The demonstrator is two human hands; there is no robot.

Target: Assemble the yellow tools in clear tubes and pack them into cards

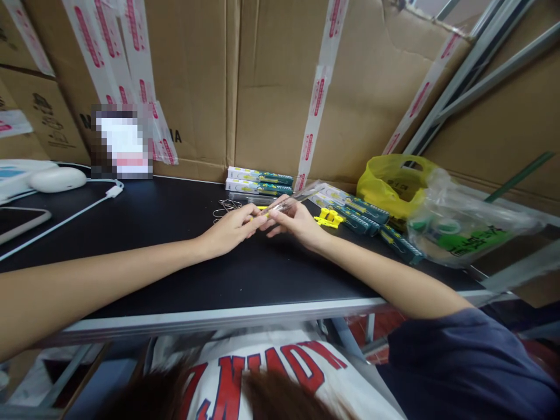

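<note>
My two hands meet over the black tabletop [166,233]. My right hand [304,226] is closed round a clear plastic sleeve or tube [308,191], which slants up to the right. Fingers of my left hand [230,230] pinch a thin yellow piece [259,218] at the sleeve's near end; how far it goes inside cannot be made out. Bent metal wire pieces [227,205] lie just behind my left hand. Several small yellow plastic parts [329,218] are beside my right hand.
Slim printed boxes [259,185] lie behind my hands, with more green boxes [365,219] to the right. Farther right are a yellow plastic bag [389,189] and a clear bag [459,236]. A white cable [65,221] crosses the left side. Cardboard [271,87] walls the back.
</note>
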